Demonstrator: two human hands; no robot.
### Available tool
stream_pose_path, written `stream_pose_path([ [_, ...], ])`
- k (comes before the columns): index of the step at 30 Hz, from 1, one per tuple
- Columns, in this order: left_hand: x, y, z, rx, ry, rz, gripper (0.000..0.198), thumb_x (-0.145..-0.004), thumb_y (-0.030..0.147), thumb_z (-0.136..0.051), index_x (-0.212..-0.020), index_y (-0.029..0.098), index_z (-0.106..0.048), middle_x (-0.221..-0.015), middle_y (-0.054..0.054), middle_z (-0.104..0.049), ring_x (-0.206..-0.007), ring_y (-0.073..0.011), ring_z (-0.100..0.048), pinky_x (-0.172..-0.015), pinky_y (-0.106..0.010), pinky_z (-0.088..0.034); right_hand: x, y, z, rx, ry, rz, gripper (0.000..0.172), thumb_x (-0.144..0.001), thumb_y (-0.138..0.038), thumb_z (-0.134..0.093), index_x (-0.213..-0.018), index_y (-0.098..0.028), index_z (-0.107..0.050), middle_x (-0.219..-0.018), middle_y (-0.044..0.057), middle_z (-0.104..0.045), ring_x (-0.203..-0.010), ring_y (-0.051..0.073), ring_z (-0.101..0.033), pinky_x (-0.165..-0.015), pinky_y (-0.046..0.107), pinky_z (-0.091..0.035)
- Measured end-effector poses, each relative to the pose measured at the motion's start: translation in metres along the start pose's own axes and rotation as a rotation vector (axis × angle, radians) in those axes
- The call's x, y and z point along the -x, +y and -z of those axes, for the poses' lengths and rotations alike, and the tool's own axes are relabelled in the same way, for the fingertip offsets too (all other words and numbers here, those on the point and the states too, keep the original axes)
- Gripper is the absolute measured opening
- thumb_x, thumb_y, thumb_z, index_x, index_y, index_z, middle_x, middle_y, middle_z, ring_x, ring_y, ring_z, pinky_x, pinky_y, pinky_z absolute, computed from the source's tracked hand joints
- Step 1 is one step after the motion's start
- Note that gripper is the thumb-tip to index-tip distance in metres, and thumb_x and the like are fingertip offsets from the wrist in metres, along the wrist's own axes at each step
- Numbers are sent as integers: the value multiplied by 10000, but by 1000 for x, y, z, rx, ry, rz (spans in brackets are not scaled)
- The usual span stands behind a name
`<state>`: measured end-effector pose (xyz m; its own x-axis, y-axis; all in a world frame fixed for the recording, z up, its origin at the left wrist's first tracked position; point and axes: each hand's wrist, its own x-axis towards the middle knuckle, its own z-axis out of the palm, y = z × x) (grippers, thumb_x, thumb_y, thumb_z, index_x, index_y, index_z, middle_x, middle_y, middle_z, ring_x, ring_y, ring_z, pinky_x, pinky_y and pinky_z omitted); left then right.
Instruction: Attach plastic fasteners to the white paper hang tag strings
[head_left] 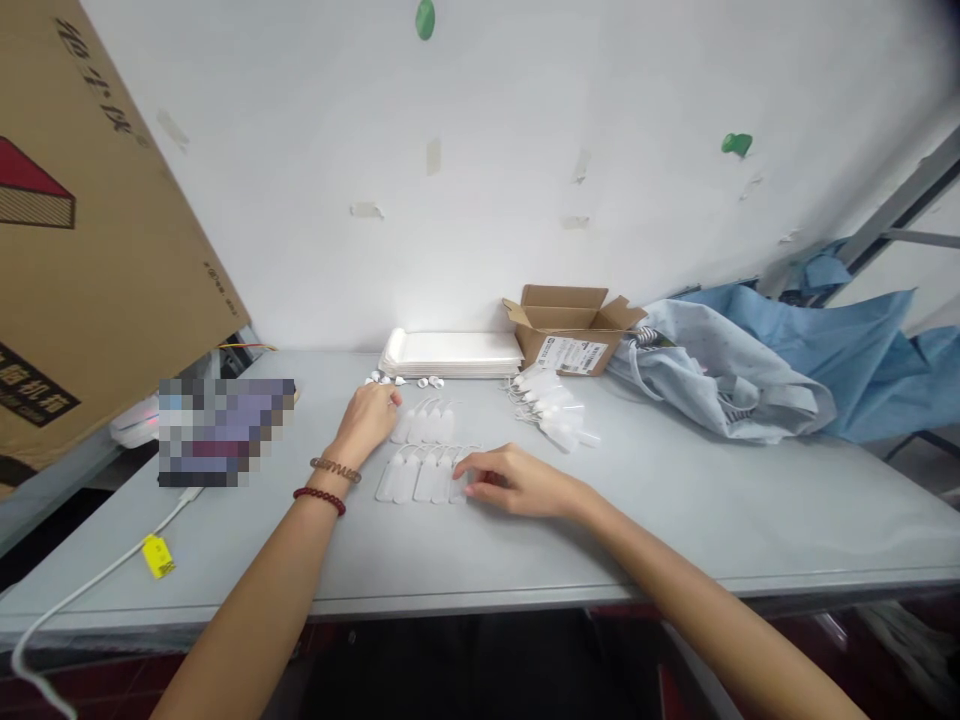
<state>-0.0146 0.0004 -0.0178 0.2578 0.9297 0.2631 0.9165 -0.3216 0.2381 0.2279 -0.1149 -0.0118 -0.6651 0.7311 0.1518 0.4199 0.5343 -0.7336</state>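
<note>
Flat translucent tags (433, 480) with thin white loops lie in a row at mid-table. Behind them is a second group of similar tags (427, 426). My right hand (517, 482) has its thumb and index finger closed at the rightmost tag (457, 491) of the front row. Beside the back group, my left hand (365, 418) has curled fingers; whatever they may hold is hidden. Small white round pieces (431, 382) lie just beyond it. More tags with white strings (551, 408) are piled loosely to the right.
A stack of white padded envelopes (457, 352) and an open cardboard box (566, 335) stand against the wall. Light blue cloth (720, 370) covers the right back. At left are a pixelated object (229, 435), a white cable (97, 575) and a large carton (97, 250).
</note>
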Motion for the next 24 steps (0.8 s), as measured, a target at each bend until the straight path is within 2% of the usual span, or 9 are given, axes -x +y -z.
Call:
stream_pose_path([
  [5,6,17,8,96,49,-19,244,-768,140,-454,-869,171,-673,-883,-102,-685,-845,-254,-615,-783,-358,-466,0,0,0,63,-4,21,258,-897,-264,-512,-1104,-160,-626,-684,10,-627,-565,112,-512,-602,219,-404],
  [8,12,35,14,286,88,-34,221,-774,177,-464,-868,185,-663,-867,-62,-691,-796,-216,-613,-765,-332,-468,0,-1,1,112,-36,23,245,-914,-280,-487,-1069,-174,-643,-726,25,-654,-591,120,-535,-616,222,-402],
  [12,19,55,19,580,43,-26,194,-798,253,-500,-882,202,-668,-901,-37,-697,-849,-195,-619,-755,-303,-472,0,3,2,246,-24,-6,229,-922,-273,-473,-1028,-177,-653,-746,42,-668,-616,130,-555,-630,228,-386],
  [15,22,62,18,776,-36,12,213,-797,296,-547,-955,188,-641,-874,-44,-703,-806,-189,-630,-741,-316,-484,1,8,3,366,58,-33,204,-921,-252,-468,-990,-179,-645,-706,41,-645,-601,134,-542,-608,233,-354],
  [18,23,64,19,1003,-212,98,310,-755,333,-646,-1012,167,-593,-830,-51,-714,-729,-170,-632,-742,-331,-498,1,12,4,454,175,-32,202,-927,-234,-442,-1004,-184,-622,-723,48,-632,-619,149,-543,-600,245,-338],
  [21,24,65,23,1199,-382,146,350,-692,336,-735,-962,151,-610,-925,-86,-718,-798,-166,-643,-823,-343,-492,2,12,6,459,272,4,219,-936,-240,-415,-1065,-187,-585,-781,60,-634,-667,163,-556,-628,254,-362],
  [24,25,66,26,1286,-438,158,313,-678,329,-759,-909,144,-656,-971,-98,-710,-819,-158,-641,-860,-342,-480,3,10,6,419,320,59,207,-923,-228,-428,-1077,-194,-562,-829,64,-630,-717,172,-561,-669,264,-392],
])
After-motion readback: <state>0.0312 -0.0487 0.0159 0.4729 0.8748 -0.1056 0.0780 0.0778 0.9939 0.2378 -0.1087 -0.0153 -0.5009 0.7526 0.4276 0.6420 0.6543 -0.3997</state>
